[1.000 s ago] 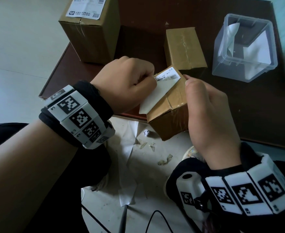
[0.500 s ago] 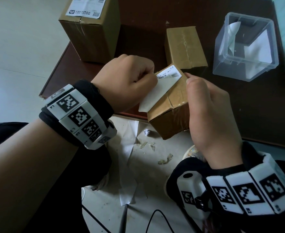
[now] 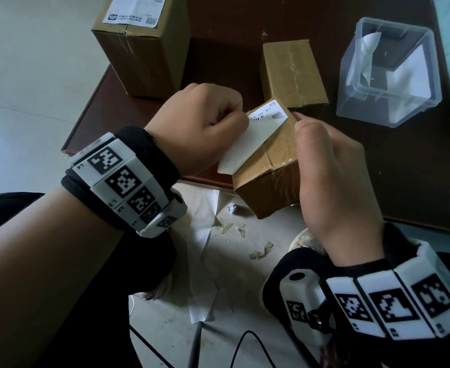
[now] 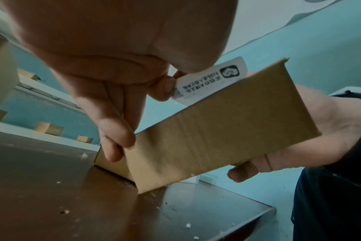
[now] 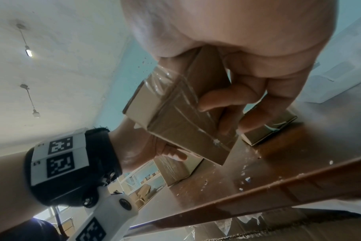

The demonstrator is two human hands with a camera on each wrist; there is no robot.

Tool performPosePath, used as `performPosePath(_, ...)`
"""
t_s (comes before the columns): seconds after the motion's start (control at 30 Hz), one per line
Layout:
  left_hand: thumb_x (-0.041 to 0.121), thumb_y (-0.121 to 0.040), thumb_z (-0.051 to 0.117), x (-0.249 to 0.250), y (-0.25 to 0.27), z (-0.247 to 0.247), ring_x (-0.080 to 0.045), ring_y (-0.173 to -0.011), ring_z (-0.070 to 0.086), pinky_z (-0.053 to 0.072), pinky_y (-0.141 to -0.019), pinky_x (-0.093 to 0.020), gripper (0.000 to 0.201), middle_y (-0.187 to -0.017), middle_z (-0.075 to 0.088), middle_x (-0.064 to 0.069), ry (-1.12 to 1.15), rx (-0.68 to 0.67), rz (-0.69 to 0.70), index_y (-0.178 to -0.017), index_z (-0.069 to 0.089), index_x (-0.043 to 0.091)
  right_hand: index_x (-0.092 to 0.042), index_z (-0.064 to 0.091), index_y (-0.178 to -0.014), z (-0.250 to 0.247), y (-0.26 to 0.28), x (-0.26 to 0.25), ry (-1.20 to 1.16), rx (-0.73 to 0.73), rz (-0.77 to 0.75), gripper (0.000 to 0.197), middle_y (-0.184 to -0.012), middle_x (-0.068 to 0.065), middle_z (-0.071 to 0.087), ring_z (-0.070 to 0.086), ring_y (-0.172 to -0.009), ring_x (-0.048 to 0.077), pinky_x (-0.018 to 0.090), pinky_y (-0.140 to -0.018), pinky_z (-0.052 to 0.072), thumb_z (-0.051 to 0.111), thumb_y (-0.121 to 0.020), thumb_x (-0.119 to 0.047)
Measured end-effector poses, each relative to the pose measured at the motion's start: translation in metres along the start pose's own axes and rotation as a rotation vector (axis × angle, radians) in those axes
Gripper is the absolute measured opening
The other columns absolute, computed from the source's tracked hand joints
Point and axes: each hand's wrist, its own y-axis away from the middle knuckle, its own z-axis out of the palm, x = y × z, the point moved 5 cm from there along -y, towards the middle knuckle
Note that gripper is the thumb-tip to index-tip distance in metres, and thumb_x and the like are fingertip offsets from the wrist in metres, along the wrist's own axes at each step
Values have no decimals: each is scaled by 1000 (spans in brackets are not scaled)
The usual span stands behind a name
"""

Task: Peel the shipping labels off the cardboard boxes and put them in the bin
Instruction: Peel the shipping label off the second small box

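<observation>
Print on the shipping label (image 3: 255,130) is only partly legible: "00 B1" beside small barcodes in the head view, and in the left wrist view a dark rounded logo with a row of Chinese characters and a QR code, too small to read. That white label is partly peeled from the top of a small cardboard box (image 3: 269,179), its blank underside turned up and its far end still stuck down. The box is plain brown, bound with clear tape, and tilted, its lower corner resting at the near edge of the dark brown table (image 3: 417,166). The left hand (image 3: 200,126) is closed, pinching the lifted end of the label. The right hand (image 3: 332,187) is clamped on the box, fingers curled round its taped side. Farther back stand a taller box (image 3: 139,57) with its own printed label (image 3: 136,9), showing a logo, Chinese text and a QR code, and a label-free taped box (image 3: 293,73). A clear plastic bin (image 3: 388,75) at the right holds white peeled sheets.
</observation>
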Motion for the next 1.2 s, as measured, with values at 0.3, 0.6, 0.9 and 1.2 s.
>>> performPosePath(0.3, 29, -92, 42, -1, -1, -1, -15, -53, 35, 30, -52, -31, 36, -61, 41, -4, 45, 19, -14, -72, 55, 3, -15, 69, -96, 0, 0, -2, -26, -6, -27, 42, -80, 20, 59, 53, -74, 35, 30, -50, 39, 37, -98, -43)
performPosePath(0.6, 27, -94, 43, -1, -1, -2, -15, -53, 37, 29, -51, -29, 36, -61, 42, -5, 62, 41, -9, -73, 55, 1, -22, 66, -89, -1, -2, -5, -43, 1, -83, 35, -71, 14, 55, 46, -60, 23, 18, -48, 37, 37, -100, -39)
performPosePath(0.9, 25, -93, 44, 0, -1, -3, -15, -52, 36, 29, -50, -31, 34, -60, 42, -5, 83, 59, -12, -71, 54, 1, -24, 55, -76, -3, -1, -9, -34, 19, -126, 33, -56, -7, 43, 39, -52, 5, 14, -46, 32, 38, -102, -36)
performPosePath(1.2, 26, -93, 44, 0, 0, -3, -14, -53, 37, 29, -50, -29, 33, -60, 41, -1, 95, 67, -22, -71, 53, 3, -21, 55, -75, -3, -1, -10, -43, 35, -127, 34, -56, -7, 43, 40, -52, 5, 11, -46, 32, 38, -101, -37)
